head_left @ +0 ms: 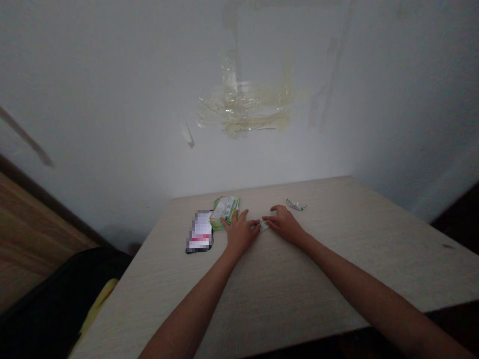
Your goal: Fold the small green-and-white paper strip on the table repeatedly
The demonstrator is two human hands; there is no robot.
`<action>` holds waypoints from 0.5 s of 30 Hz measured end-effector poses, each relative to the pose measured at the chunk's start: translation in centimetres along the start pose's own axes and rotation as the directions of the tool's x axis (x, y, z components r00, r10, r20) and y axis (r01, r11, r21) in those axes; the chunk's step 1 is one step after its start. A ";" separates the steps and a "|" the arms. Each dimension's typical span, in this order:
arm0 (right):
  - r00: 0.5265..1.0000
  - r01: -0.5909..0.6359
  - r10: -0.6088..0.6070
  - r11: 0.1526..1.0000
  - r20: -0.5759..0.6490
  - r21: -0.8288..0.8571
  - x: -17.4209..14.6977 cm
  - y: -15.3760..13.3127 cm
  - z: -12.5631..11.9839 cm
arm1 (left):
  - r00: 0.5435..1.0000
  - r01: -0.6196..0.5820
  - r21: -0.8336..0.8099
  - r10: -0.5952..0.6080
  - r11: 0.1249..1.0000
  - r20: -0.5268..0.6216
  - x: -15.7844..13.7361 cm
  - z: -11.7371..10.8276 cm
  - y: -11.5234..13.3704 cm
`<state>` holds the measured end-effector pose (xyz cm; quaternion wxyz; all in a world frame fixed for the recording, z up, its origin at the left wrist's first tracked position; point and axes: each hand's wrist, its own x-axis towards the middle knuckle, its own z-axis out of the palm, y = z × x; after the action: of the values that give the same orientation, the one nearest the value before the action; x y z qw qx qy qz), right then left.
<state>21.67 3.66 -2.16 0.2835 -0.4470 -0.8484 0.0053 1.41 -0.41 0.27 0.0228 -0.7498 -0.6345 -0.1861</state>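
A small pale printed piece, perhaps folded paper [264,226], lies at the table's middle between my two hands. My left hand [240,233] has its thumb and a finger pressed at the piece's left edge. Its other fingers spread toward a green and white packet [225,208], where their tips overlap the near edge. From the right, my right hand [287,225] holds the same piece with its fingertips. Just beyond that hand rests a narrow, crumpled or folded printed strip [296,205]. Print on the small piece is too blurred to read.
Left of the packet, partly under it, lies a dark-edged flat object with a blurred-out face, like a phone [200,232]. The pale wooden table [318,299] meets a white wall [149,124] with peeling tape [247,112]. Dark and yellow cloth [99,299] sits beyond the left edge.
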 end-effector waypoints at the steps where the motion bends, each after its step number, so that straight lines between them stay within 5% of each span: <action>1: 1.000 0.010 -0.010 1.000 -0.001 0.005 0.0 0.0 0.1 | 1.000 0.004 -0.004 -0.004 1.000 0.011 0.0 -0.1 0.0; 15: 0.994 -0.101 0.104 0.987 0.017 -0.124 0.3 -1.4 -0.7 | 0.999 0.001 -0.007 -0.001 1.000 0.040 0.0 0.0 -0.1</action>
<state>20.82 2.94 -1.07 0.2450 -0.5065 -0.8263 -0.0271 1.29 -0.40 0.27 0.0073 -0.7533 -0.6344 -0.1734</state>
